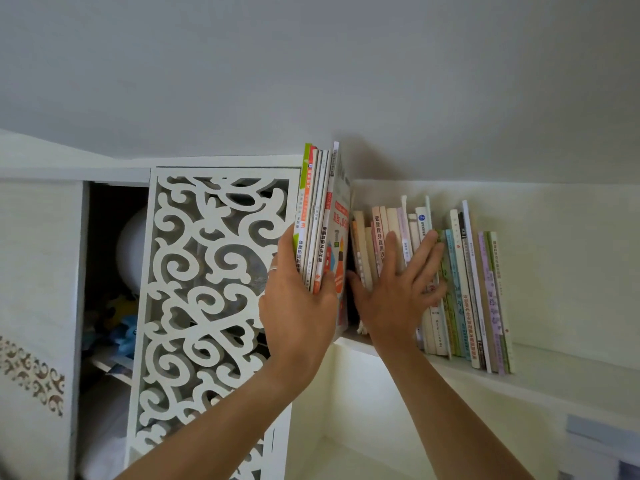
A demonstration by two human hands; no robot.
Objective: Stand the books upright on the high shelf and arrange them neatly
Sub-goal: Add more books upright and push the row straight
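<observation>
stack point(320, 216) pinched in your left hand point(298, 306), right hand point(398, 289) flat on the row point(460, 289); keep pressing right, slide the stack down onto the shelf point(554, 362).

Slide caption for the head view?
Left hand grips tall books; open right hand presses the shelved row upright.

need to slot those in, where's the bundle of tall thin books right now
In the head view the bundle of tall thin books is upright at the shelf's left end, gripped by the left hand, between the carved cabinet door and the shelved row.
</observation>
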